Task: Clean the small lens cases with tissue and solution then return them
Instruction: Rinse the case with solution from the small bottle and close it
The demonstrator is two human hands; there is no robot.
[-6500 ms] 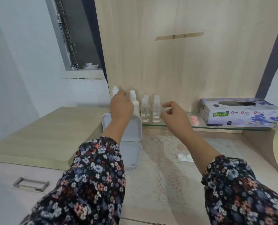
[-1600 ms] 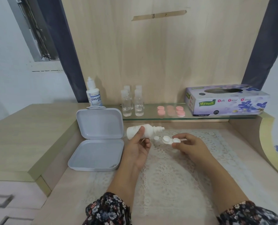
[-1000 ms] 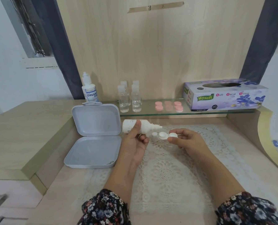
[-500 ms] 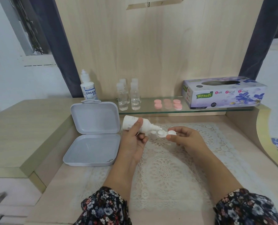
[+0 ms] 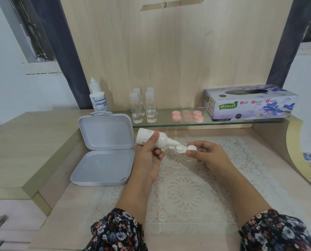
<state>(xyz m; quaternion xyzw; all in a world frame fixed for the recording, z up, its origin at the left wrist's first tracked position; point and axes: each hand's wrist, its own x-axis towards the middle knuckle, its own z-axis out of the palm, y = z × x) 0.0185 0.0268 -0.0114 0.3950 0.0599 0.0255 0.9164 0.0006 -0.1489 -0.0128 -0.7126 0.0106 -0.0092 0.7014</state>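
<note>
Standing at the far left of the glass shelf: a labelled solution bottle, upright against the wooden back panel. Lying open below it on the worktop: a grey hinged box, lid leaning back toward the shelf. Standing just right of the labelled bottle on the shelf: four small clear bottles, clustered together.

Gripping a white solution bottle above the lace mat: the left hand, thumb and fingers curled round the body, bottle tilted sideways with its nozzle pointing right at the white lens case. Resting just below the nozzle: a small white cap; touching the mat or not, cannot tell. Pinching the lens case at its right well: the right hand, both wells uncovered and facing up, left well close under the nozzle.

Lying further right on the shelf: pink lens cases, grouped. Sitting at the shelf's right end: a purple tissue box, opening facing up.
</note>
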